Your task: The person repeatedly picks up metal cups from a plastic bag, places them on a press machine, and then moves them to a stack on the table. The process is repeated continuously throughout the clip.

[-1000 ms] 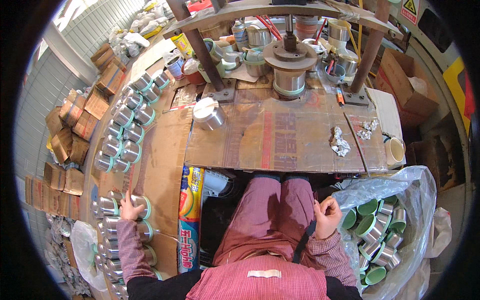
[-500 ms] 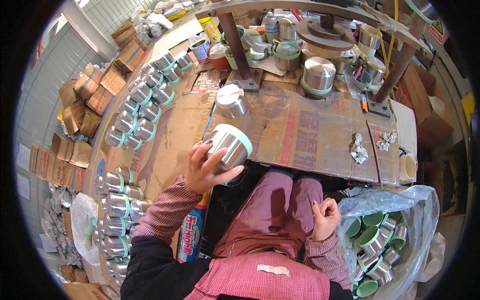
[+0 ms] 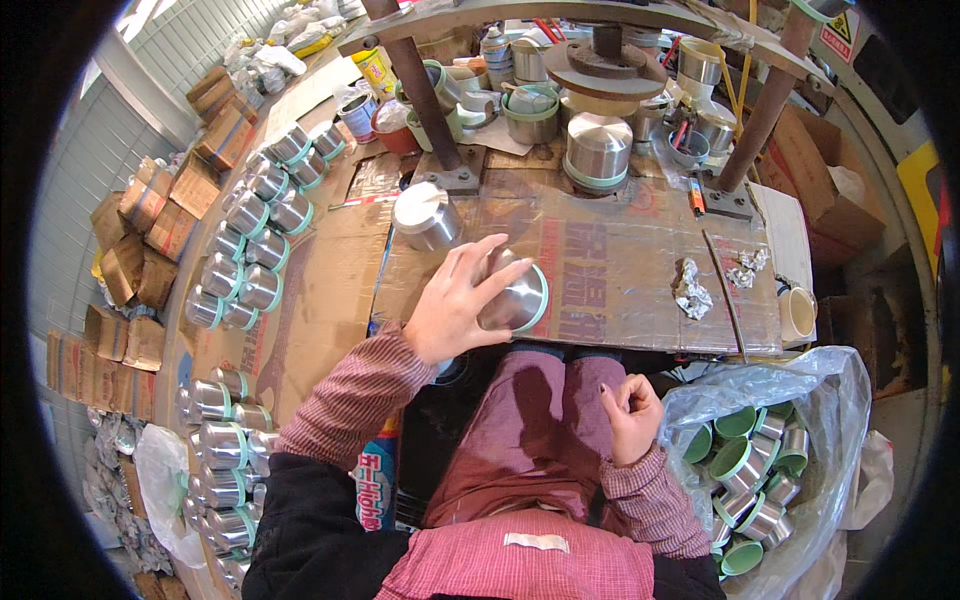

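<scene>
My left hand (image 3: 458, 300) is curled over a stainless steel cup (image 3: 520, 298) with a pale green rim, which lies tilted at the table's front edge, rim to the right. Just beyond it stands another steel cup (image 3: 427, 216), bottom up. Over my lap, my right hand (image 3: 633, 415) is closed in a loose fist, and nothing shows in it. Beside that hand a clear plastic bag (image 3: 790, 378) holds many steel cups with green insides. Farther back, a steel cup (image 3: 598, 150) stands bottom up beneath the round plate (image 3: 606, 72) of a press.
Rows of steel cups (image 3: 262, 286) line the table's left side. Two press posts (image 3: 425, 105) rise from the cardboard-covered tabletop (image 3: 620, 260). Crumpled foil (image 3: 692, 288) and a thin rod (image 3: 724, 290) lie at the right. Tins and tubs crowd the back; cardboard boxes (image 3: 172, 230) are stacked far left.
My left hand has moved right with the cup and turned, so its back now faces up and the cup is lower at the table edge. My right hand stays closed over my lap.
</scene>
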Motion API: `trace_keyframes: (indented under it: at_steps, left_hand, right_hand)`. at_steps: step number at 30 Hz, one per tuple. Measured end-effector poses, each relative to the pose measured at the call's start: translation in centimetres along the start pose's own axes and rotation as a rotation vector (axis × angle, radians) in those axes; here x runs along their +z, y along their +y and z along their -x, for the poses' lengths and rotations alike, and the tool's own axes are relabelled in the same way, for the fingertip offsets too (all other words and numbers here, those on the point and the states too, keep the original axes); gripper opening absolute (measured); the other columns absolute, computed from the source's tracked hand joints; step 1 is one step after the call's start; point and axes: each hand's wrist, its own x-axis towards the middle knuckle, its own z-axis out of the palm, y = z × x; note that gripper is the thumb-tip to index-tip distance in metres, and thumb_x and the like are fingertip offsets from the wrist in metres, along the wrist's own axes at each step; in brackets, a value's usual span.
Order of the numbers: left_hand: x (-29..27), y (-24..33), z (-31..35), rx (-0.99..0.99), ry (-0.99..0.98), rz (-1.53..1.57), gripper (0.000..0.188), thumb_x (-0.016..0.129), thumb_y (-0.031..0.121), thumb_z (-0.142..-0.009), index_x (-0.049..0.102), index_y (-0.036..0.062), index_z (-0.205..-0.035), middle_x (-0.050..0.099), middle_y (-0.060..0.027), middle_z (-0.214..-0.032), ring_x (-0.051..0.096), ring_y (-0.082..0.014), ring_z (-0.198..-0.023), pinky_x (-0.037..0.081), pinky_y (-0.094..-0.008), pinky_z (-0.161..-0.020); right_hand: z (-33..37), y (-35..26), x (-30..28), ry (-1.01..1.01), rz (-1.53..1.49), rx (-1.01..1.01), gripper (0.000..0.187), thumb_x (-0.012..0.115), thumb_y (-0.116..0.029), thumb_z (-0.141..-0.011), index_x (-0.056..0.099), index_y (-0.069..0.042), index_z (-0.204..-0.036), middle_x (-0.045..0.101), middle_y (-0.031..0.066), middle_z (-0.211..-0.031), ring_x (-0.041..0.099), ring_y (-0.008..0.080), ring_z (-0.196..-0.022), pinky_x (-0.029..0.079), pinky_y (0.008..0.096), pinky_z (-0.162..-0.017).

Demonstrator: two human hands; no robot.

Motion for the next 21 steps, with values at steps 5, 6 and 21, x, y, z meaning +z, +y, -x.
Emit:
trace_keyframes:
  at_steps: [5, 6, 21]
  left_hand:
    - [4.5, -1.8, 0.4, -0.201, 0.118, 0.355, 0.102, 0.093, 0.014, -0.058, 0.047, 0.0165, -0.149, 0.035, -0.0171, -0.154, 0.04, -0.0377, -0.14, 0.04, -0.0455, -0.116]
    - [5.3, -1.9, 0.7, -0.182, 0.164, 0.383, 0.119, 0.094, 0.009, -0.055, 0.032, 0.0156, -0.157, 0.036, -0.0166, -0.154, 0.037, -0.0354, -0.144, 0.036, -0.0453, -0.119]
    - [6.3, -2.8, -8.2, -0.51, 0.672, 0.775, 0.128, 0.085, -0.003, -0.062, 0.007, 0.0134, -0.162, 0.032, -0.0173, -0.151, 0.041, -0.0295, -0.137, 0.035, -0.0418, -0.117]
  right_hand:
    - [-4.5, -2.0, 1.0, -0.011, 0.073, -0.204, 0.031, 0.069, 0.005, -0.088, 0.045, -0.006, -0.073, 0.041, -0.0039, -0.073, 0.039, 0.0051, -0.069, 0.035, 0.0216, -0.063]
    - [-6.1, -2.3, 1.2, -0.002, 0.116, -0.255, 0.026, 0.069, 0.004, -0.088, 0.047, -0.004, -0.076, 0.045, -0.0003, -0.078, 0.042, 0.0082, -0.071, 0.039, 0.0229, -0.066]
    - [-32.3, -2.8, 10.4, 0.184, 0.417, -0.497, 0.111, 0.095, -0.027, -0.062, 0.035, 0.002, -0.151, 0.048, 0.0256, -0.143, 0.046, 0.0375, -0.134, 0.035, 0.0457, -0.115]
